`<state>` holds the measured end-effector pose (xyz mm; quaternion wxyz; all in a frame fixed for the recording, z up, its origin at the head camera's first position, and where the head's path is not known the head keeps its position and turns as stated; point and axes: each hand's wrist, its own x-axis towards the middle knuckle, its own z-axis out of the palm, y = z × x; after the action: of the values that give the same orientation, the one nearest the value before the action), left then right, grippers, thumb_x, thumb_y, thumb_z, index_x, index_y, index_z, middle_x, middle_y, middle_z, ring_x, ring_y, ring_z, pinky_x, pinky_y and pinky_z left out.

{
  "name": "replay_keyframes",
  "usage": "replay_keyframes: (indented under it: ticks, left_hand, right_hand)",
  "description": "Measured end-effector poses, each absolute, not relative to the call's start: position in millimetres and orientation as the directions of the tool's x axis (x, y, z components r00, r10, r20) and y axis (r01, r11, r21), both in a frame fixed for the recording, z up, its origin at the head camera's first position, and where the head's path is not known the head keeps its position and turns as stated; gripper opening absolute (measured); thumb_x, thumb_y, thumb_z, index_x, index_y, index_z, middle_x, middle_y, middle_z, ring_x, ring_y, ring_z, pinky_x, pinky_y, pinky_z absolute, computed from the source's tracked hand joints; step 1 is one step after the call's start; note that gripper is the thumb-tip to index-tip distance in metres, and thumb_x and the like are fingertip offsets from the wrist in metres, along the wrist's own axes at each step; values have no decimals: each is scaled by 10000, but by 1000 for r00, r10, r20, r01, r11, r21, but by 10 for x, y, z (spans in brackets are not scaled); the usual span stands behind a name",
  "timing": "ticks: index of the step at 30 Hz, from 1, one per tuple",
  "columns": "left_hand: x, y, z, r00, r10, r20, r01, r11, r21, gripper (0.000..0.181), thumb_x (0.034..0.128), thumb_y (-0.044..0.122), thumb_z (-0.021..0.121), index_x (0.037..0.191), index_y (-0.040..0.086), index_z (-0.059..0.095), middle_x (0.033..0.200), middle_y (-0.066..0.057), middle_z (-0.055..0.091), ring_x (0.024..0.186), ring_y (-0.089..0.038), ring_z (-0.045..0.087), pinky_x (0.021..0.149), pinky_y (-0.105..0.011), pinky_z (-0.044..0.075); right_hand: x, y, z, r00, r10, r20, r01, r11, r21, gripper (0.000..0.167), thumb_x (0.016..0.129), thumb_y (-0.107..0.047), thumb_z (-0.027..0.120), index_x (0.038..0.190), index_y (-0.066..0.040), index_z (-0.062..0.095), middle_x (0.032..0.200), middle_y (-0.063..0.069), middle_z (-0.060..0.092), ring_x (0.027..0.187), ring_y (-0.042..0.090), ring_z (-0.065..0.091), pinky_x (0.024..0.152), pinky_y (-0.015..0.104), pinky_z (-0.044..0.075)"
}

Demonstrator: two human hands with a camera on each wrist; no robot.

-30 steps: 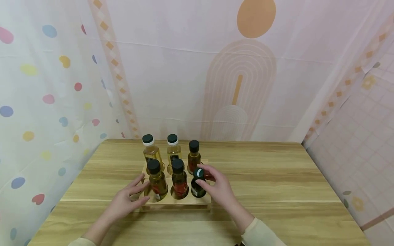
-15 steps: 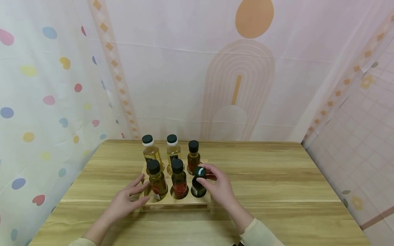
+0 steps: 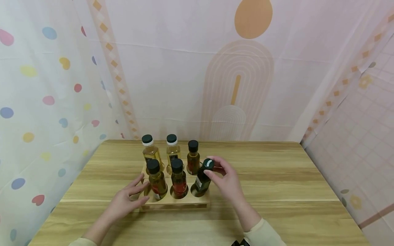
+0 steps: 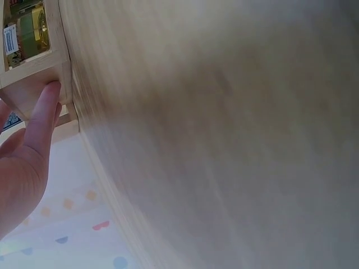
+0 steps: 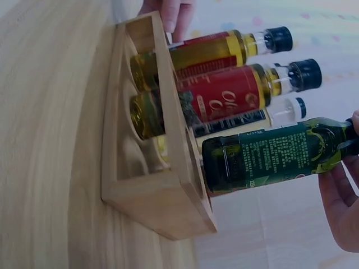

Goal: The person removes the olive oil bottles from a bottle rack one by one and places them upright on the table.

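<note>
A wooden two-tier rack (image 3: pixel 192 202) stands on the table with bottles upright in its round holes. My right hand (image 3: pixel 226 179) pinches a dark green glass oil bottle (image 3: pixel 204 181) near its cap. The bottle leans to the right, and in the right wrist view its base is raised to the rack's top board at the front right hole. My left hand (image 3: pixel 127 198) touches the rack's left end with extended fingers (image 4: pixel 44 112). Beside the green bottle, a red-labelled olive oil bottle (image 3: pixel 179 184) and another black-capped bottle (image 3: pixel 158 186) fill the front row.
Two pale oil bottles (image 3: pixel 151 153) with green-and-white caps and a small black-capped bottle (image 3: pixel 193 162) stand in the back row. The wood-grain table (image 3: pixel 264 184) meets patterned curtains (image 3: pixel 172 85) behind and at both sides. A small black object (image 3: pixel 240 243) shows at the bottom edge.
My right hand has drawn the green bottle up and to the right out of its hole, and it has tilted. The left hand has stayed at the rack's end.
</note>
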<state>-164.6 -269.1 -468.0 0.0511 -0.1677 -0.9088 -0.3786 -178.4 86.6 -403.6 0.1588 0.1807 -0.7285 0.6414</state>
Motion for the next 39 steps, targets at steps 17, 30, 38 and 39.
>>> replay_keyframes:
  ticks: [17, 30, 38, 39]
  left_hand:
    - [-1690, -2657, -4698, -940, 266, 213, 338, 648, 683, 542, 892, 296, 759, 1324, 0, 617, 1550, -197, 350, 1356, -488, 356, 987, -600, 404]
    - [-1680, -2694, -4683, -943, 259, 209, 330, 647, 688, 541, 892, 291, 759, 1322, -3, 615, 1550, -202, 344, 1356, -498, 347, 1000, -608, 377]
    - [-1672, -2707, -4670, -943, 260, 209, 330, 645, 689, 538, 896, 283, 754, 1326, -8, 610, 1552, -208, 337, 1362, -502, 334, 998, -607, 383]
    - [-1671, -2708, -4670, -943, 260, 208, 330, 646, 689, 539, 897, 283, 754, 1327, -8, 610, 1552, -209, 337, 1362, -502, 334, 996, -607, 386]
  right_hand:
    - [-1921, 1611, -4218, -913, 77, 400, -367, 268, -891, 342, 874, -30, 749, 1201, -7, 649, 1132, 145, 654, 1014, 182, 617, 875, 213, 513]
    - [-2226, 2204, -4309, -899, 198, 390, -289, 401, -869, 327, 888, 29, 712, 1196, 74, 609, 1107, 263, 651, 914, -41, 562, 793, 84, 469]
    - [-2382, 2450, -4223, -914, 244, 323, -181, 466, -866, 322, 928, -22, 683, 1230, 47, 593, 1145, 261, 643, 899, -49, 534, 789, 64, 439]
    - [-2398, 2472, -4211, -917, 247, 312, -168, 471, -866, 329, 933, -27, 678, 1241, 42, 586, 1152, 257, 642, 900, -54, 529, 793, 64, 436]
